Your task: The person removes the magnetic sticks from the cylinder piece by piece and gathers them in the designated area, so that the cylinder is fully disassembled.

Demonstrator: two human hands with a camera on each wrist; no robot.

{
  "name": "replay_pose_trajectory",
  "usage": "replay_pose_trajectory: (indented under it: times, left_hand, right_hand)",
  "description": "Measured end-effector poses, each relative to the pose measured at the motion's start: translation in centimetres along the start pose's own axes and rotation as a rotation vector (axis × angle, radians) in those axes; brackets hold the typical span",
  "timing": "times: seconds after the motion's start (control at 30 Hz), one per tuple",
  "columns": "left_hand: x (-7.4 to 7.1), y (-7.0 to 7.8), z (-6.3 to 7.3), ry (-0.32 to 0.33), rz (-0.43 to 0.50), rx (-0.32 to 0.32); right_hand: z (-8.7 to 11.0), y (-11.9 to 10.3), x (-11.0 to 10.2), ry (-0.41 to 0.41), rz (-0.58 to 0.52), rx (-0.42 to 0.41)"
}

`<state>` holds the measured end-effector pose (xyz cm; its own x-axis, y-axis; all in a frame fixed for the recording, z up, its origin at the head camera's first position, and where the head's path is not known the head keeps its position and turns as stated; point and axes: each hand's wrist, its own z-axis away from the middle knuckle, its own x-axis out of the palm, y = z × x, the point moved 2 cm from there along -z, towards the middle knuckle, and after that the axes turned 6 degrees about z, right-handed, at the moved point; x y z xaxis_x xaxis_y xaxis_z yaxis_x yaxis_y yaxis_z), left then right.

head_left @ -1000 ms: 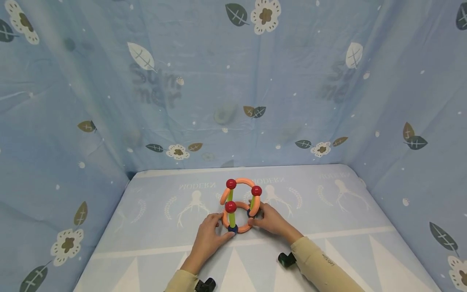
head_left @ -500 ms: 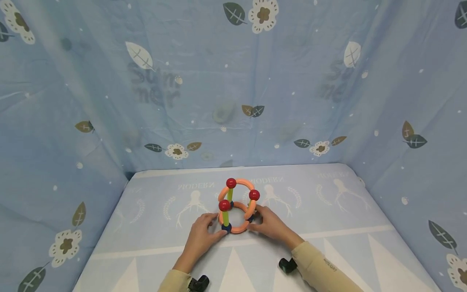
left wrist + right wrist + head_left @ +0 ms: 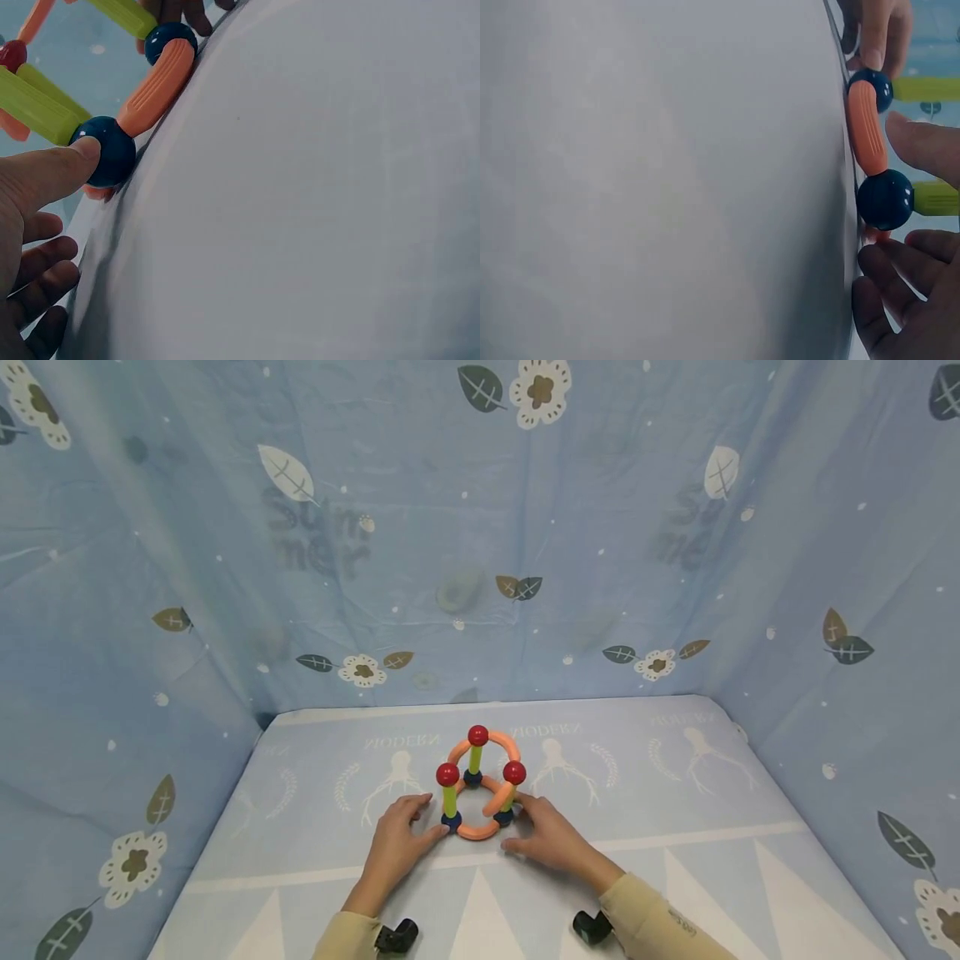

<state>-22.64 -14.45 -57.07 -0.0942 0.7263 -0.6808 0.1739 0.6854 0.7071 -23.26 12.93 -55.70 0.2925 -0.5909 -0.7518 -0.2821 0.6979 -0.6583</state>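
A magnetic stick-and-ball toy point(image 3: 476, 832) stands upright on the table between both hands. Its base ring joins orange curved sticks and dark blue balls; green upright sticks point(image 3: 450, 802) carry red balls point(image 3: 514, 772). Orange arcs link the red balls on top, and one arc point(image 3: 498, 800) reaches forward from the right red ball with a free end. My left hand point(image 3: 396, 837) touches the front-left blue ball point(image 3: 112, 152) with its thumb, other fingers loosely spread. My right hand point(image 3: 553, 837) is around the right blue ball point(image 3: 886, 199), thumb apart from it, fingers loosely bent beside it.
A pale patterned cloth covers the table point(image 3: 300, 777). Blue printed curtains point(image 3: 420, 527) rise behind it and at both sides. Black wrist devices point(image 3: 592, 928) sit at both sleeves, low over the tabletop.
The toy has turned clockwise as seen from above: its front-left post went left, its right post came nearer. My left hand moved left with it; my right thumb and fingers have spread apart.
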Motion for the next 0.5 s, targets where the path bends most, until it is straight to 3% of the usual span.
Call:
replay_pose_trajectory:
  times: [0.3, 0.5]
  left_hand:
    - [-0.8, -0.8, -0.5, 0.014, 0.024, -0.026]
    - [-1.1, -1.0, -0.8, 0.026, 0.047, -0.005]
  right_hand:
    - [1.3, -1.0, 1.0, -0.008, 0.029, -0.008]
    - [1.9, -1.6, 1.6, -0.011, 0.071, -0.01]
